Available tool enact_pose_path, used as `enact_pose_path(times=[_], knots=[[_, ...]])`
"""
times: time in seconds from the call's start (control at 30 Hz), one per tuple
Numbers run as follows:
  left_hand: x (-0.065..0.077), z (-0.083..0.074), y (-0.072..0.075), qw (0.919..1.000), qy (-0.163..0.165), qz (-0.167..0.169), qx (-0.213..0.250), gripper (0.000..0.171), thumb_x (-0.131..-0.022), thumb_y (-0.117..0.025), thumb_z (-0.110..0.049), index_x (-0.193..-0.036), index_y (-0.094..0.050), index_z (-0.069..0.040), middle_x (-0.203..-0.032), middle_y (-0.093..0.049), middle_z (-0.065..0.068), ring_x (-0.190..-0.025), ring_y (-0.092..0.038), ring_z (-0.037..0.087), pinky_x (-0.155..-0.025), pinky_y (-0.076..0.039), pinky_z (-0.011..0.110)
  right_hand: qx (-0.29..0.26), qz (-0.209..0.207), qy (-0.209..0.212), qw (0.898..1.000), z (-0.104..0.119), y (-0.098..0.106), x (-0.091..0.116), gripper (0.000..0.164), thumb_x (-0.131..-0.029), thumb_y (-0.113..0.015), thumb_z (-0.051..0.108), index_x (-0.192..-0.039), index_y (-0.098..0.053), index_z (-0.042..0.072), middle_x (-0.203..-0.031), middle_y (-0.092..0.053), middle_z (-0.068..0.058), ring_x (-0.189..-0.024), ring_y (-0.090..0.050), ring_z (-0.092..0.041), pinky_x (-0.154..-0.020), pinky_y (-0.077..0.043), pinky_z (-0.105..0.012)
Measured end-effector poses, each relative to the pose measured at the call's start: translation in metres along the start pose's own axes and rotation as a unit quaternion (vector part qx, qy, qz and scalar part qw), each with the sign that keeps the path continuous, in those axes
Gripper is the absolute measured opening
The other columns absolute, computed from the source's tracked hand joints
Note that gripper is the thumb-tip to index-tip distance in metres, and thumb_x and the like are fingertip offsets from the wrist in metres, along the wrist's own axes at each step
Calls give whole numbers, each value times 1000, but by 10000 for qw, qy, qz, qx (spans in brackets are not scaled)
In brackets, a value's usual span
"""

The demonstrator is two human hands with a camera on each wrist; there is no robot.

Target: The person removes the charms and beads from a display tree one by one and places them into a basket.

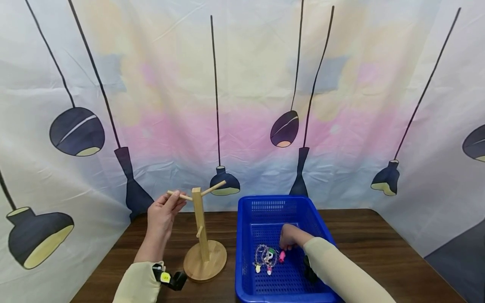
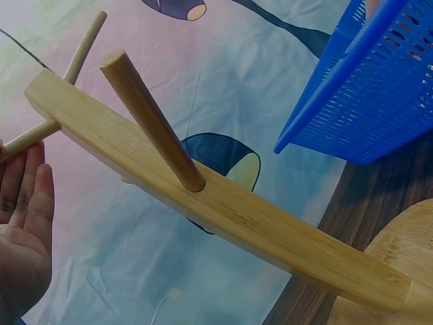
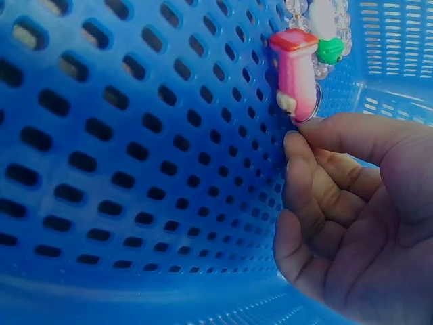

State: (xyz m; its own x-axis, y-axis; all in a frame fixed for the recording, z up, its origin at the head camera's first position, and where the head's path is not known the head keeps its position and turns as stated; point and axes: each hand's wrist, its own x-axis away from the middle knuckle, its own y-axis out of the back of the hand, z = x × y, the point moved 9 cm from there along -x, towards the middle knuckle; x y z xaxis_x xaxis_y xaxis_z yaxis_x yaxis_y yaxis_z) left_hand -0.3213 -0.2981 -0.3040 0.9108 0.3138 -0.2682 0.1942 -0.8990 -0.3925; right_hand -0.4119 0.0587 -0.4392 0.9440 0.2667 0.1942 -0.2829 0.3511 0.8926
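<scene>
My left hand (image 1: 162, 212) pinches the left peg (image 1: 179, 195) of a wooden stand (image 1: 201, 227) between thumb and fingers. The stand is upright on a round base, with several pegs on its post. In the left wrist view the hand (image 2: 27, 237) shows at the left edge by that peg. My right hand (image 1: 289, 236) reaches into a blue plastic basket (image 1: 242, 269). There its thumb and index finger (image 3: 342, 135) pinch the lower end of a pink charm (image 3: 298, 74) with a red top. Beside the charm lie clear beaded bracelets (image 1: 261, 254) with small charms.
A dark wooden table (image 1: 363, 244) carries the stand on the left and the basket on the right. Behind it hangs a pastel cloth (image 1: 250, 97) printed with dark lamps. The basket's raised walls surround the right hand.
</scene>
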Motion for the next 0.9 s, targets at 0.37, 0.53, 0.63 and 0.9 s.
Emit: enact_pose_path(times=[0.37, 0.53, 0.63, 0.9], knots=[[-1, -1, 1, 9997, -10, 91, -209, 20, -103, -63, -16, -88, -75, -22, -86, -78, -13, -87, -74, -2, -84, -61, 14, -26, 287, 488, 9984, 25, 41, 29, 21, -96, -70, 15, -81, -77, 2, -72, -75, -9, -60, -64, -15, -53, -49, -26], [-2, -5, 4, 9992, -68, 191, -333, 20, -103, -62, -17, -88, -74, -22, -87, -78, -14, -87, -74, -3, -84, -61, 14, -242, 140, 1460, 9889, 47, 84, 63, 21, -100, -65, 16, -88, -76, 4, -79, -75, -12, -65, -65, -13, -60, -52, -25], [-1, -6, 4, 9990, -103, 277, -340, 19, -103, -62, -16, -91, -74, -21, -87, -78, -13, -87, -74, -3, -83, -61, 14, -417, 5, 1830, 9822, 49, 106, 86, 20, -101, -63, 19, -93, -75, 6, -81, -73, -10, -66, -62, -10, -59, -49, -24], [3, -10, 9, 9949, -91, 324, -951, 19, -103, -63, -19, -91, -75, -25, -84, -76, -16, -83, -74, -4, -82, -61, 14, -1212, -586, 2048, 9695, 7, 128, 139, 22, -104, -60, 24, -101, -72, 5, -88, -70, -7, -72, -58, -6, -61, -50, -23]])
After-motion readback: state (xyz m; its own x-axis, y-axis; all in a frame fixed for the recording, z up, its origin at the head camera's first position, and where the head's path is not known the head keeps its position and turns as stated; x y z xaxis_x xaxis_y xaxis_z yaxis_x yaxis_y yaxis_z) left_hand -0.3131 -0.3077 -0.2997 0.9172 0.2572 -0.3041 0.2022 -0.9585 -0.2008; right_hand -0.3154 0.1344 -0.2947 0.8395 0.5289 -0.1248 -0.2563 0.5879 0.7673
